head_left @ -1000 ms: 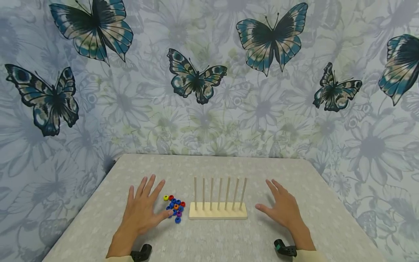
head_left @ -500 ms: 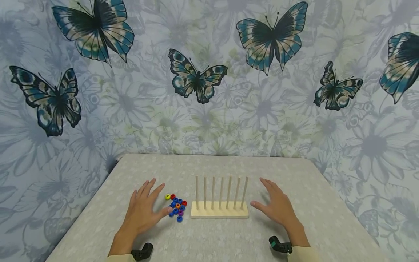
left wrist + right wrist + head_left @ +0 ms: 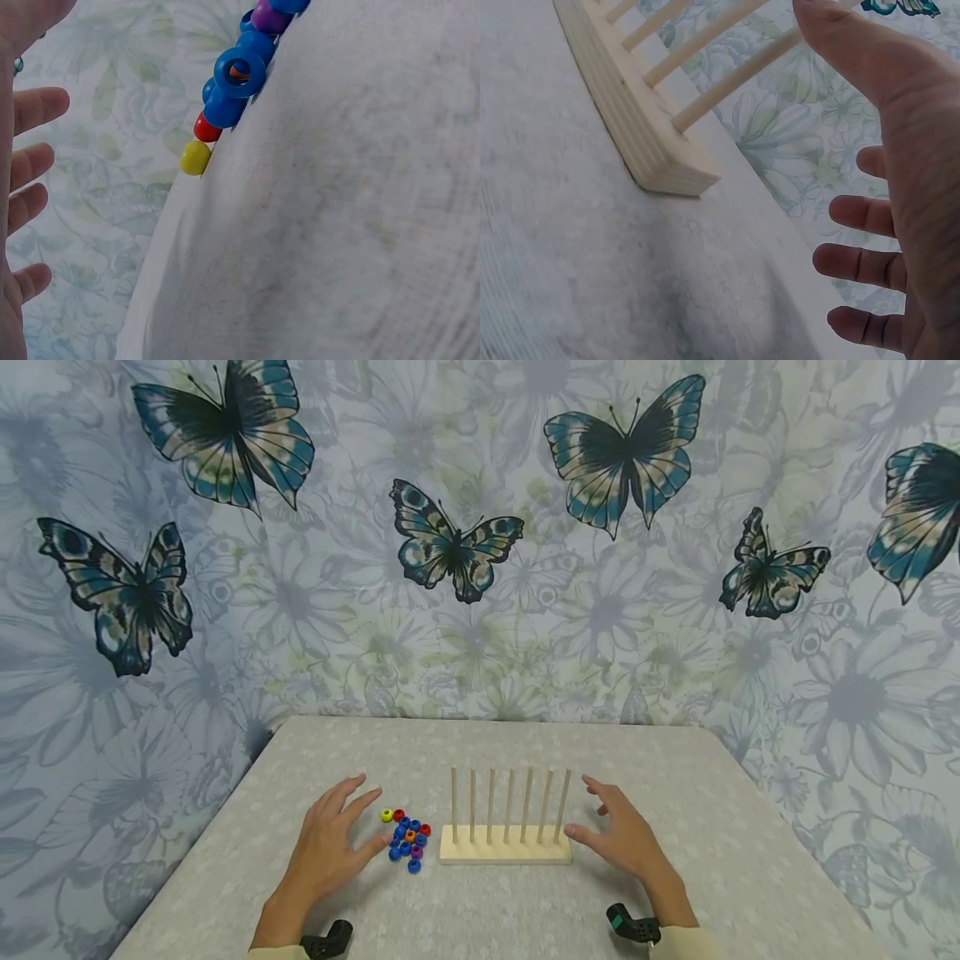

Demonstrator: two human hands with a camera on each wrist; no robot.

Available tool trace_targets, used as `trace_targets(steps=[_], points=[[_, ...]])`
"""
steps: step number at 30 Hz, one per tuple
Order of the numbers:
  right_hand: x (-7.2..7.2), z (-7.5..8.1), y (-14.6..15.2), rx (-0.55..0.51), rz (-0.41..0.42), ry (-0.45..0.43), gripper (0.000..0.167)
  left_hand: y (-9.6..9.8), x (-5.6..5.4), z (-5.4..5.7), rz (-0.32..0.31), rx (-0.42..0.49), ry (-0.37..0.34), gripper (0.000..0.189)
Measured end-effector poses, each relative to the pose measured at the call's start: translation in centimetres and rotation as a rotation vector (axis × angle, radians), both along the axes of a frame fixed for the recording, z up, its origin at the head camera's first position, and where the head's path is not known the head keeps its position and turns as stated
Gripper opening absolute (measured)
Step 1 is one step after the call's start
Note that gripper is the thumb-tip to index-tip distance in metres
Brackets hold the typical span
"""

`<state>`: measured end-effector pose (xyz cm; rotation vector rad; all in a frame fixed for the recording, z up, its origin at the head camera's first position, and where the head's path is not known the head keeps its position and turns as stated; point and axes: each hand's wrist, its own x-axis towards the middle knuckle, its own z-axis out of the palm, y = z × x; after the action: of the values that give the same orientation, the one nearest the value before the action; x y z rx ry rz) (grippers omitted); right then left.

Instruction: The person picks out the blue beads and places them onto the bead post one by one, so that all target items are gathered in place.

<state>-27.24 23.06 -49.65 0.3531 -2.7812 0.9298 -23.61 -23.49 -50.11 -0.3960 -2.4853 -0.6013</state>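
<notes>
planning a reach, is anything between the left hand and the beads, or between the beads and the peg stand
Nothing visible: the left hand is beside the beads, and only tabletop separates them from the wooden peg stand. The right hand is near its other end.

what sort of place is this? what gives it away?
Probably an indoor room, perhaps at home or a small recording corner; can't tell which. Cues: the flowered wall with big butterflies, the pale table in front of it, and the toy-like wooden peg rack and colored beads on top.
</notes>
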Motion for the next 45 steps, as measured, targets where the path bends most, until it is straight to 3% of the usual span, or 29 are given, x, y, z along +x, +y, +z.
trace_targets(steps=[8,12,19,23,29,31,36,45], points=[[-0.3,0.0,-0.5,-0.15,0.098,-0.07,0.084,0.9,-0.3,0.0,-0.036,0.06,0.016,0.058],[-0.5,-0.2,-0.5,-0.156,0.109,-0.117,0.079,1.3,-0.5,0.0,-0.048,0.084,-0.005,0.053],[-0.8,-0.2,-0.2,-0.199,0.205,-0.189,0.071,1.9,-0.6,0.0,-0.067,0.089,-0.026,0.046],[-0.6,-0.5,-0.3,-0.224,0.206,-0.219,0.067,2.0,-0.4,-0.1,-0.09,0.063,-0.035,0.045],[-0.4,-1.2,-2.4,-0.263,0.283,-0.275,0.065,0.7,0.9,-0.2,-0.039,0.066,-0.075,0.04],[-0.3,-1.3,-2.8,-0.287,0.3,-0.298,0.065,0.5,1.1,-0.2,-0.052,0.074,-0.082,0.039],[-0.1,-1.6,-2.3,-0.316,0.278,-0.326,0.061,1.0,0.9,-0.3,-0.112,0.079,-0.134,0.038],[-0.1,-1.5,-1.6,-0.359,0.31,-0.358,0.07,2.0,0.5,-0.6,-0.104,0.062,-0.228,0.037]])
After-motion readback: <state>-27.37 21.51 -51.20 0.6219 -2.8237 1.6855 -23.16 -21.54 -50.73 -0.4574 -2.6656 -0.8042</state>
